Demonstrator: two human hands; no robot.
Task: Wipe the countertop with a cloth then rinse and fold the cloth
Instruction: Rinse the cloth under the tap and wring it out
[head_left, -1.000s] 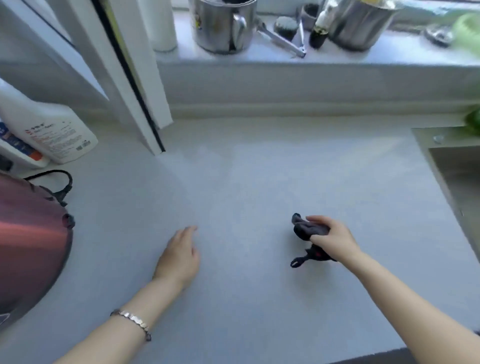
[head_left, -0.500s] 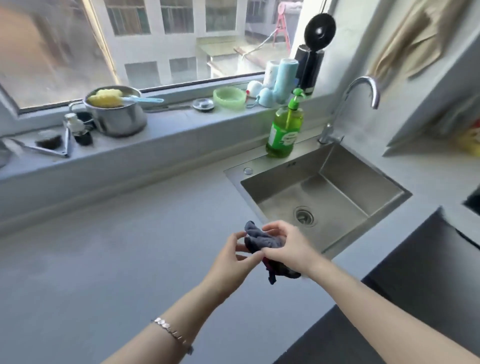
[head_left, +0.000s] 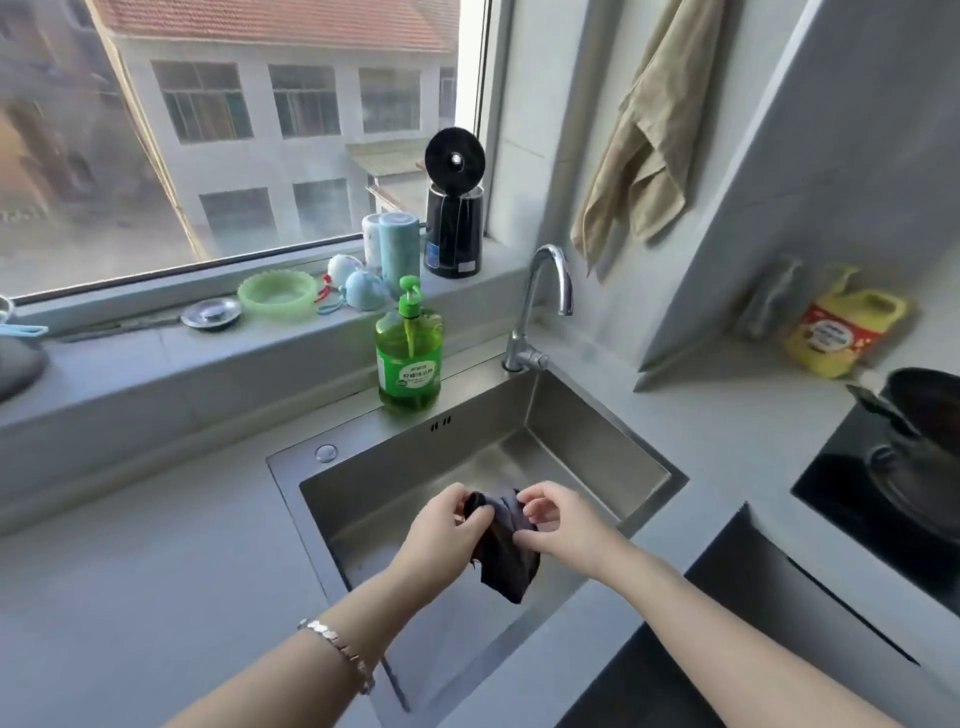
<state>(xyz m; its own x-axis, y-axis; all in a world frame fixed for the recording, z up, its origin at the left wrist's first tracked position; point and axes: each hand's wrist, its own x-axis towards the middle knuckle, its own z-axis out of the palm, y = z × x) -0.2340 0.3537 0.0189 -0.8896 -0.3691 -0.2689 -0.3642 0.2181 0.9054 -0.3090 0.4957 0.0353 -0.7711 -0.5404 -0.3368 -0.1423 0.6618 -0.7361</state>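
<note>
A dark cloth (head_left: 503, 551) hangs crumpled over the steel sink (head_left: 582, 441). My left hand (head_left: 441, 535) pinches its upper left part and my right hand (head_left: 563, 525) grips its upper right part. Both hands are above the sink basin, in front of the chrome faucet (head_left: 540, 306), from which no water is running. The grey countertop (head_left: 156, 571) stretches to the left of the sink.
A green soap bottle (head_left: 410, 358) stands on the sink's back rim. The window sill holds a black kettle (head_left: 454, 228), a green bowl (head_left: 278, 296) and small items. A black pan (head_left: 919, 452) sits on the hob at right. A beige towel (head_left: 644, 135) hangs above.
The view swung from the left countertop to the sink. My right hand carried the cloth from the counter to above the basin, and my left hand joined it on the cloth.
</note>
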